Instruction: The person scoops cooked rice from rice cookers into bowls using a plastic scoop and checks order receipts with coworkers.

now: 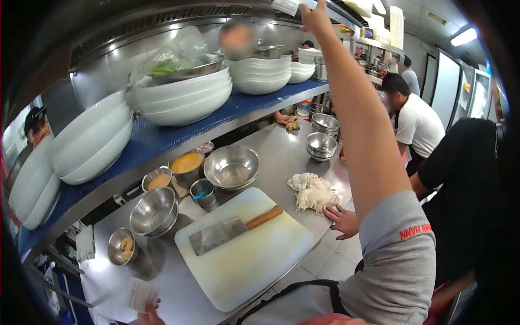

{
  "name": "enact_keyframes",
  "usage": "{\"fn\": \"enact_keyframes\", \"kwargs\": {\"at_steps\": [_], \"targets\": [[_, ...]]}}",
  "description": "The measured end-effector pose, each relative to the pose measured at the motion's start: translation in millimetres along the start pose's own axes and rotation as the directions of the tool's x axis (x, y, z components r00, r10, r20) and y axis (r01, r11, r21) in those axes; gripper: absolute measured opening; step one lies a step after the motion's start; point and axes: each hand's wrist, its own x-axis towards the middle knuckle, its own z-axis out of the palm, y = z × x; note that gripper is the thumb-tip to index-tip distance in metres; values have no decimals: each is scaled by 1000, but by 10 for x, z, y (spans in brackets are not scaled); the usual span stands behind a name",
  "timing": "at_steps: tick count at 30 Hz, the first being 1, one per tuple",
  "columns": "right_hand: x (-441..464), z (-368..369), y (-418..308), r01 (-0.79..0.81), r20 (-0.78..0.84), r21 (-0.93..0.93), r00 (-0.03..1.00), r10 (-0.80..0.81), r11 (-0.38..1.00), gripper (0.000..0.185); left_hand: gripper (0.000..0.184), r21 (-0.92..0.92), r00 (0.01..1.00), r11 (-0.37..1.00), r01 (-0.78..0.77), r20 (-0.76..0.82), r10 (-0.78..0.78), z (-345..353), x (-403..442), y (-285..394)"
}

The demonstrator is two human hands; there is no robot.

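My right arm, in a grey sleeve, reaches up to the top edge of the view. The fingers of my right hand (316,17) are pinched at a white slip (285,6), partly cut off by the frame. At the bottom left, my left hand (151,313) holds a pale, see-through slip (141,295) over the steel counter (108,281). A cleaver (219,235) with a wooden handle lies flat on the white cutting board (260,271) between my arms.
Steel bowls (154,211) and sauce pots (187,161) stand behind the board. Stacked white bowls (181,100) line the blue shelf. A co-worker's hand (344,221) rests beside a white cloth (314,192). Another person (420,122) bends over at the right.
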Motion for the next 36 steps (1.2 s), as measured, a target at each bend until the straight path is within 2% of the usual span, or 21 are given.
{"fn": "enact_keyframes", "kwargs": {"at_steps": [1, 3, 4, 5, 7, 8, 9, 12, 13, 14, 15, 16, 17, 18, 19, 22, 25, 27, 28, 31, 36], "targets": [[-309, -451, -283, -216, -43, 71, 975, 219, 974, 47, 40, -58, 993, 995, -77, 80, 81, 86, -8, 67], [-761, -824, -144, -171, 154, 384, 981, 120, 907, 47, 40, -226, 973, 971, -77, 197, 123, 307, -73, 377], [-1060, -1118, -75, -253, 418, 366, 904, 85, 896, 55, 35, -282, 964, 956, -77, 223, 143, 397, -84, 414], [-1440, -1516, -91, -135, 447, 381, 893, -54, 914, 59, 30, -339, 955, 938, -69, 251, 161, 504, -104, 420], [-2191, -2362, -145, -474, 732, 452, 681, -11, 755, 47, 28, -440, 919, 896, -54, 329, 217, 682, -203, 495], [-2599, -2714, -8, -630, 919, 203, 387, 76, 750, 40, 29, -489, 893, 871, -47, 371, 256, 776, -271, 581], [-3066, -3030, 159, -742, 950, 278, 305, -62, 610, 37, 29, -536, 865, 844, -32, 408, 292, 861, -349, 659], [-4226, -4370, 337, -916, 991, -94, -124, -50, 391, 24, 31, -504, 686, 858, 101, 660, 307, 1044, -677, 840], [-4516, -4826, 367, -866, 959, -281, -269, 90, 414, 28, 31, -483, 646, 863, 147, 708, 286, 1128, -848, 896], [-4930, -5258, 494, -837, 888, -458, -415, 196, 300, 27, 31, -458, 597, 869, 190, 756, 268, 1197, -1017, 942], [-5075, -5748, 439, -848, 856, -493, -434, 279, 195, 27, 31, -429, 528, 884, 186, 802, 279, 1254, -1181, 986], [-5319, -6191, 532, -798, 818, -562, -497, 290, 219, 26, 31, -405, 458, 897, 177, 841, 289, 1310, -1345, 1031], [-5418, -6587, 630, -763, 824, -567, -520, 225, 310, 24, 31, -384, 389, 908, 167, 872, 297, 1359, -1505, 1046], [-5192, -6954, 440, -788, 736, -614, -557, 385, 34, 22, 30, -356, 310, 918, 176, 905, 292, 1419, -1648, 1021], [-5290, -7325, 468, -793, 690, -606, -562, 456, -62, 23, 30, -371, 248, 914, 162, 912, 326, 1470, -1820, 1018], [-5394, -8251, 535, -773, 560, -625, -541, 628, -109, 24, 30, -379, 111, 918, 121, 924, 367, 1549, -2445, 1147], [-5340, -8946, 456, -798, 465, -578, -492, 736, -169, 26, 31, -354, -135, 927, 125, 920, 369, 1632, -3092, 1222], [-5278, -9309, 349, -804, 397, -574, -439, 806, -155, 23, 33, -445, -283, 891, -87, 869, 406, 1686, -3465, 1259], [-5326, -9492, 301, -799, 351, -579, -425, 834, -163, 21, 33, -424, -344, 903, -65, 859, 379, 1649, -3649, 1368], [-5502, -10007, 197, -789, 234, -591, -366, 901, -167, 18, 34, -460, -400, 883, -95, 830, 389, 1635, -4013, 1508], [-6174, -10684, 195, -791, 114, -587, -294, 949, -175, 14, 32, -441, -380, 880, -178, 855, 352, 1478, -4288, 1660]]}}
